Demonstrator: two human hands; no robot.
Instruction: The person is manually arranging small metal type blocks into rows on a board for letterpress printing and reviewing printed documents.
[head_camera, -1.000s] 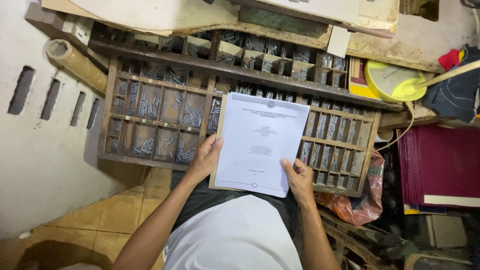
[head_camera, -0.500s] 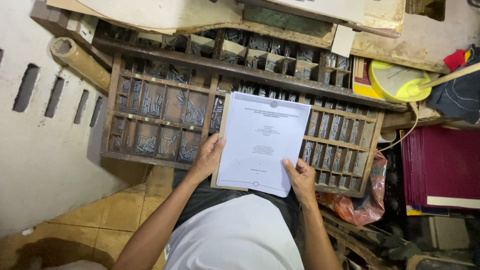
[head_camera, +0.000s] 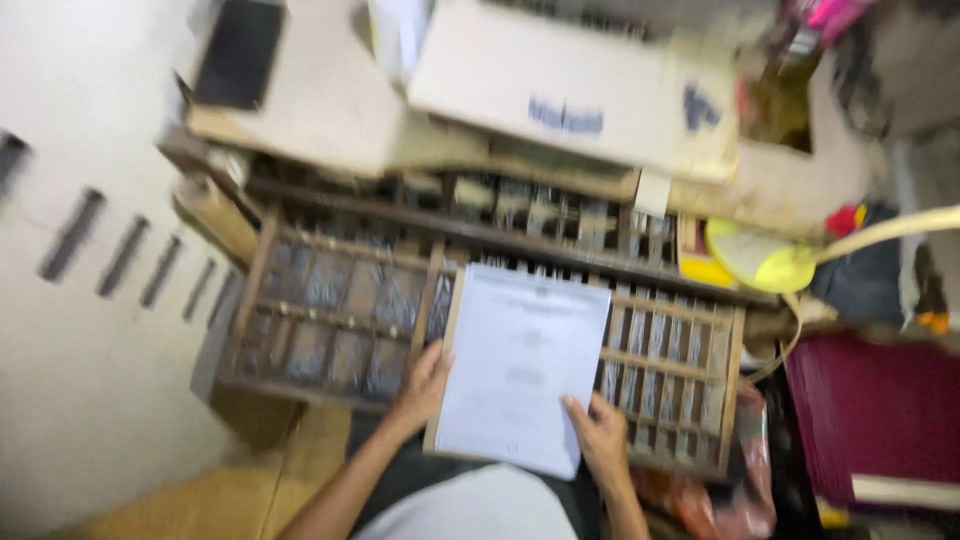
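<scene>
White printed sheet (head_camera: 520, 370) on a board, held flat above the wooden compartment tray (head_camera: 330, 310). Left hand (head_camera: 422, 388) and right hand (head_camera: 598, 440) clamped on its 2 lower edges, thumbs on top. Step judged: reading copy over tray; next move calls for freeing 1 hand.

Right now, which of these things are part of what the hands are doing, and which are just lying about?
In use:
- white sheet, held over the tray
- left hand on its left edge
- right hand at its lower right corner
- wooden compartment tray under the sheet

Lying about:
- cardboard box
- yellow lamp
- maroon books
- cardboard roll
</scene>
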